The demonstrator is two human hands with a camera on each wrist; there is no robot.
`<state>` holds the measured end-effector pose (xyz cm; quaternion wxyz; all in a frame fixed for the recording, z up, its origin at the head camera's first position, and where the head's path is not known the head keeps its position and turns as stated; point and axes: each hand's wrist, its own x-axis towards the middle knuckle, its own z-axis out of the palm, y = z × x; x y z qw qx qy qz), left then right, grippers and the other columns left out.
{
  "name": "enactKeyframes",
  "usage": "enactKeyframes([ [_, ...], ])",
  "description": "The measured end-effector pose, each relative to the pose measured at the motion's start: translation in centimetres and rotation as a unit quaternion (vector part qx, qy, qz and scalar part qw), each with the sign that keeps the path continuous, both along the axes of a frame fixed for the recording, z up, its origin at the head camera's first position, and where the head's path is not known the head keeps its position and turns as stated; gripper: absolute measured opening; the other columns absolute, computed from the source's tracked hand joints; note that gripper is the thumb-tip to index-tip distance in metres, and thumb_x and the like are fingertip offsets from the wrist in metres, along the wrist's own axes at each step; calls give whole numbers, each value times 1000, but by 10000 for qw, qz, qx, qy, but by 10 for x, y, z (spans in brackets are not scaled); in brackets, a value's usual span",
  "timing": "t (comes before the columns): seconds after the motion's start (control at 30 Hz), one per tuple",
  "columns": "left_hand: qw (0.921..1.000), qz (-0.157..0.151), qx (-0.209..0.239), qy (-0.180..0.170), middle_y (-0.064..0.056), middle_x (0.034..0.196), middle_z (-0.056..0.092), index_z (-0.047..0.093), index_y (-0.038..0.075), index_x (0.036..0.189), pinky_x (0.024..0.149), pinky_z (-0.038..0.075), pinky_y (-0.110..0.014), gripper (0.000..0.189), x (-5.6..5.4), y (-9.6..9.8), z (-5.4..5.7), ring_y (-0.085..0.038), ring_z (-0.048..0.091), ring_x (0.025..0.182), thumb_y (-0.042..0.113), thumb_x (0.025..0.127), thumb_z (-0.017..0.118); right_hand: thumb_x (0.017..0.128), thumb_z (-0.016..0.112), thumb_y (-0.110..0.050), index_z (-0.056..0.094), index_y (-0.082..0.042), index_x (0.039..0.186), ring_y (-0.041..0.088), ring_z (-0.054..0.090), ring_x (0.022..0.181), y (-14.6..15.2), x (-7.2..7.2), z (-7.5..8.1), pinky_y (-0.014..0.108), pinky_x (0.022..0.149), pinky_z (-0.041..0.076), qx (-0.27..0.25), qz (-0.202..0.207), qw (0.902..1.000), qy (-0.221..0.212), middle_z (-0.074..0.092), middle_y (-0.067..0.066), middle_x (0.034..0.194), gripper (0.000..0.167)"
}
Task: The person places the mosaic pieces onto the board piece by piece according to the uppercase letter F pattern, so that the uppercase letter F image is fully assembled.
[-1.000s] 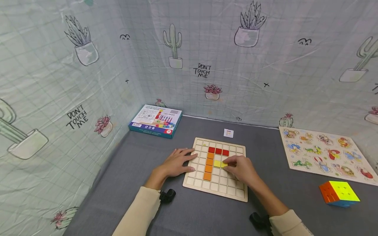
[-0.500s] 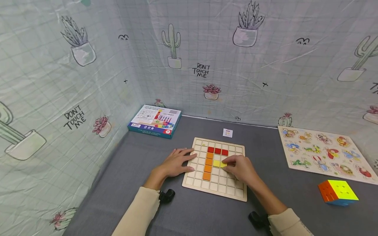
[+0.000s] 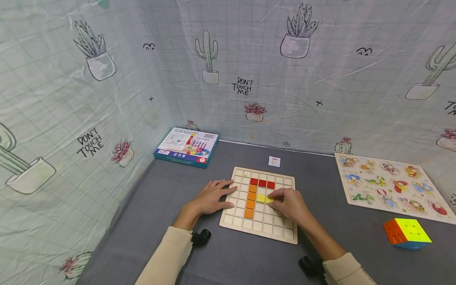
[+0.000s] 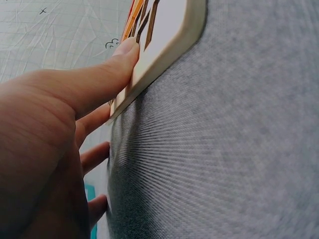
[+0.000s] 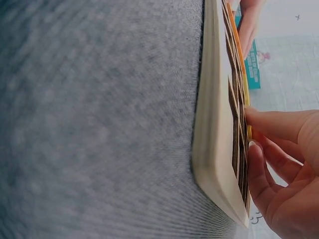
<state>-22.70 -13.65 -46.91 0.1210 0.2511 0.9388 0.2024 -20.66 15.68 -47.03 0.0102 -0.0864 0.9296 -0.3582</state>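
A wooden grid board (image 3: 258,234) lies on the grey cloth. It carries a row of red tiles (image 3: 262,183), a column of orange tiles (image 3: 251,204) and two yellow tiles side by side. My left hand (image 3: 210,198) rests at the board's left edge with fingers spread; in the left wrist view its thumb (image 4: 112,72) lies on the rim. At the second yellow tile (image 3: 269,200), my right hand (image 3: 290,204) pinches with thumb and fingertips, hiding part of it. The first yellow tile (image 3: 261,198) sits just left of it, beside the orange column.
Behind the board lies a small printed card (image 3: 274,161). A boxed toy set (image 3: 187,147) stands at the back left. To the right are an insect puzzle board (image 3: 395,186) and a puzzle cube (image 3: 407,233). A cactus-print curtain (image 3: 278,79) hangs behind and at the left.
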Motion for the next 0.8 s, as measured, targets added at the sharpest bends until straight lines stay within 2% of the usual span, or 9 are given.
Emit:
enactKeyframes([
  [0.33, 10000, -36, 7, 55, -3, 168, 33, 46, 24, 155, 128, 11, -65, 64, -1, -1, -2, -35, 28, 155, 45, 98, 65, 82, 84, -7, 82, -8, 104, 17, 68, 92, -1, 1, 2, 31, 80, 56, 9, 18, 10000, 25, 79, 10, 108, 21],
  [0.53, 9999, -59, 5, 93, -3, 169, 32, 45, 23, 156, 128, 12, -65, 63, -1, -1, -1, -35, 28, 155, 44, 99, 63, 83, 82, -6, 81, -8, 104, 24, 72, 99, 1, 1, 1, 39, 84, 60, -28, 109, 9998, 176, 79, 11, 109, 21],
  [0.8, 9998, -171, -2, 143, -8, 168, 32, 43, 18, 157, 126, 9, -69, 63, 5, -1, -2, -38, 26, 157, 41, 101, 60, 84, 83, -12, 78, -11, 114, 14, 66, 91, 6, 10, 0, 24, 76, 55, -159, 259, 9995, -18, 76, 10, 119, 31],
])
